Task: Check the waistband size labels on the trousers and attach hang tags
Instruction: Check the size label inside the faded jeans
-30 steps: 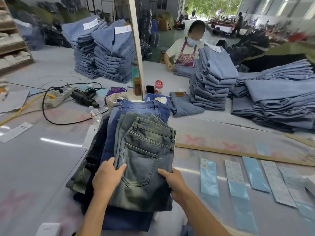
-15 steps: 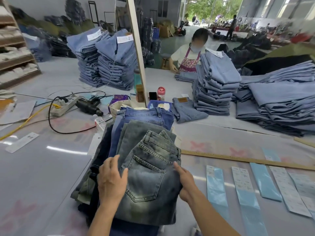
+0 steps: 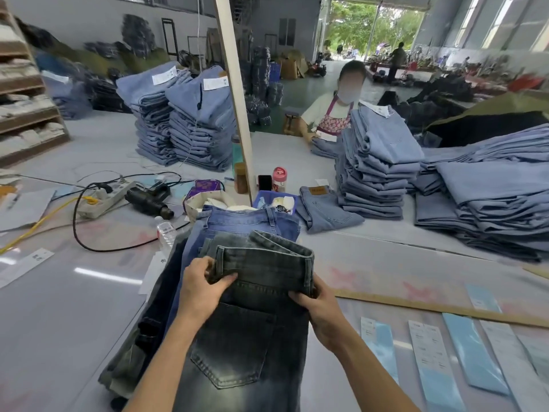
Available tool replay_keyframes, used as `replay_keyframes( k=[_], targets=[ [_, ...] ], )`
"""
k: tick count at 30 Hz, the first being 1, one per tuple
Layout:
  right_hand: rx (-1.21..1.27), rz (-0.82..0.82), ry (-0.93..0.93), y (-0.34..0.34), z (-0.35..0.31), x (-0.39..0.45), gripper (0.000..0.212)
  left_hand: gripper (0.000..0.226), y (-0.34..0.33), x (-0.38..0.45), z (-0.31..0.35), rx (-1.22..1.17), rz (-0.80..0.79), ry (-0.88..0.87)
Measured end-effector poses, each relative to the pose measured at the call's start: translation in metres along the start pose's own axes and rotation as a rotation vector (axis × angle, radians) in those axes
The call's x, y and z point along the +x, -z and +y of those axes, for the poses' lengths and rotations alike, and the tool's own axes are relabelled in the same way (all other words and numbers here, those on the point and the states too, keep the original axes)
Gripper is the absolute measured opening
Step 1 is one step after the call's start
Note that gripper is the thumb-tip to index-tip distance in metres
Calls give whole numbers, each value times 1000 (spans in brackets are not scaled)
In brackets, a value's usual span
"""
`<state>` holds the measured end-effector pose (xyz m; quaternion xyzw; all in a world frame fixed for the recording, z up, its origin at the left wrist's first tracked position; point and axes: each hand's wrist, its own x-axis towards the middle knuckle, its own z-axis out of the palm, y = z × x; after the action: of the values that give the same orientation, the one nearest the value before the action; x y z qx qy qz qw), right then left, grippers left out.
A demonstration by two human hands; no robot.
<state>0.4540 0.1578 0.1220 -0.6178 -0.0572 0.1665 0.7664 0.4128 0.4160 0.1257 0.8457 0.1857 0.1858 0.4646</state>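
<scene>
The grey washed jeans (image 3: 252,331) lie on top of a pile of trousers (image 3: 237,224) on the table (image 3: 74,316). The left hand (image 3: 202,289) pinches the waistband (image 3: 264,257) at its left end, the right hand (image 3: 320,307) grips its right end; the band stands folded up between them.

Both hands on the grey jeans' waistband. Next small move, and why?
Probably fold the waistband back further to expose its inside. The left hand and right hand pinch its two ends on the grey jeans, but no size label shows yet. The hang tags lie untouched to the right.
</scene>
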Motion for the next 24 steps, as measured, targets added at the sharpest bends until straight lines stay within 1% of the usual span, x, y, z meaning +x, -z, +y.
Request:
replay_keyframes(
  k=[1,2,3,4,5,6,7,9,10,12,13,15,16,17,19,20,22,24],
  targets=[
    [-30,43,-3,-7,2,9,37,33,2,1,-1,72,85,-22],
    [-63,106,-18,-15,5,18,35,37,3,3,-1,171,137,-17],
    [-76,176,-49,-20,10,26,34,45,2,4,0,254,141,28],
    [-52,230,-83,-24,14,32,39,55,1,5,1,280,120,90],
    [-6,264,-116,-26,18,38,49,64,1,8,1,250,103,129],
    [37,297,-153,-25,22,43,60,72,0,11,0,192,110,132],
    [60,329,-184,-23,25,46,66,78,0,14,-2,132,136,117],
    [63,366,-168,-17,26,49,62,87,-1,17,-7,67,167,97],
    [51,369,-138,-14,26,49,59,87,-2,18,-9,65,151,97],
    [9,364,-78,-11,24,47,56,82,-4,20,-9,55,76,128],
    [-22,359,-44,-8,23,45,55,80,-5,20,-8,10,37,154],
    [-86,349,8,-2,23,42,52,81,-5,15,0,-151,-15,224],
    [-97,342,14,1,23,40,52,76,-6,8,5,-224,-48,235],
    [-82,336,10,3,24,37,52,63,-7,-3,10,-277,-85,210],
    [-8,323,13,8,26,31,53,35,-10,-29,15,-296,-117,110],
    [31,310,21,9,24,27,53,29,-9,-41,16,-276,-109,54],
    [81,257,45,11,19,17,52,27,-3,-53,13,-278,-119,-18],
    [113,145,79,12,14,1,51,26,14,-60,11,-373,-184,-44]
  ],
)
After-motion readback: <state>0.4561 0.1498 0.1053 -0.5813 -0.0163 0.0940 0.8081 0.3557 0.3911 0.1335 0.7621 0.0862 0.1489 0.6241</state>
